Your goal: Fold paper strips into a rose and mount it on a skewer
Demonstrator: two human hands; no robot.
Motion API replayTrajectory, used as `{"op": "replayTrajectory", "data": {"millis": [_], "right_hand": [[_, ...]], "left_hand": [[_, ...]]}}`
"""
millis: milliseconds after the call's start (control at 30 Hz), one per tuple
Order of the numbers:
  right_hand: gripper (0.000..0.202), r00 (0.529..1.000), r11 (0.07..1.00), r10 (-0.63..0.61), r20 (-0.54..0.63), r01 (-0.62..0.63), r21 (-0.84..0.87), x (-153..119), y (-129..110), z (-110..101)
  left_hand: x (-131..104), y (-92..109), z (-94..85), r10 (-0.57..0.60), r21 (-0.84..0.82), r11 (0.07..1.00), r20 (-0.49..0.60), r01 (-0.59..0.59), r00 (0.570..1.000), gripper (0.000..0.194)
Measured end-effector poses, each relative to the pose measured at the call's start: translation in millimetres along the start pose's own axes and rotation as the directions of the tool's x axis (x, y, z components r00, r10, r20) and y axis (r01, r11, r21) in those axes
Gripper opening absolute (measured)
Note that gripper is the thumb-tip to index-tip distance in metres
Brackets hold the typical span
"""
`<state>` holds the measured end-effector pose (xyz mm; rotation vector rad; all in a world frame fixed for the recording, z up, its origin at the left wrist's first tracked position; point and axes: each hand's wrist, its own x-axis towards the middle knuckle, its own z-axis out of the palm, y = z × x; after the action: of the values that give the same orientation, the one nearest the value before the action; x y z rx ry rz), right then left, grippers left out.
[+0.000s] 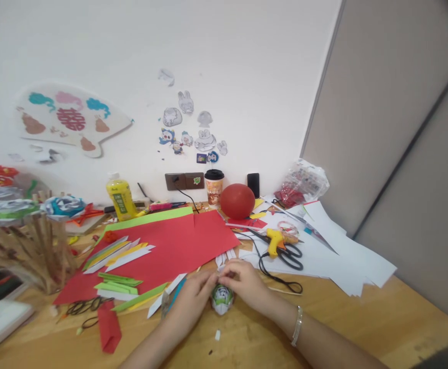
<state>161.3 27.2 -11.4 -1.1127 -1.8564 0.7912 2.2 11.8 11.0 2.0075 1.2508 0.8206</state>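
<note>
You wear a slim bracelet [297, 326] on your right forearm [326, 342], just above the wrist; it is pale and silvery, with small bright glints along its band (whether these are stones or beads is too small to tell). Your left hand [196, 293] and right hand [246, 285] are bare, and so is your left forearm [153, 342] as far as it shows.

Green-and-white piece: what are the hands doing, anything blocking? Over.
Left hand and right hand: close together at its far end. Green-and-white piece: mostly showing. White scrap lies nearer, apparently not blocking.
</note>
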Motion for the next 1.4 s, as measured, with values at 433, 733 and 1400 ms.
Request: {"op": "replayTrajectory", "data": {"millis": [433, 733, 1400], "right_hand": [[0.003, 0.983, 0.954, 0.063, 0.171, -0.009, -0.301, -0.8, 7.9, -22.3], [0.008, 0.988, 0.879, 0.092, 0.123, -0.023, -0.476, -4.9, 5.3, -3.9], [0.012, 0.998, 0.993, -0.051, 0.048, 0.055, -0.106, -3.5, -9.8, -19.0]], "left_hand": [[4.9, -9.9, -9.9, -0.079, -0.135, 0.986, 0.168, 0.103, 0.983, 0.018], [1.4, 2.0, -7.3, 0.054, 0.109, 0.992, 0.113, -0.066, 0.992, 0.023], [-7.1, -11.1, -19.9, 0.480, 0.409, 0.798, 0.011, -0.442, 0.877, 0.026]]}}
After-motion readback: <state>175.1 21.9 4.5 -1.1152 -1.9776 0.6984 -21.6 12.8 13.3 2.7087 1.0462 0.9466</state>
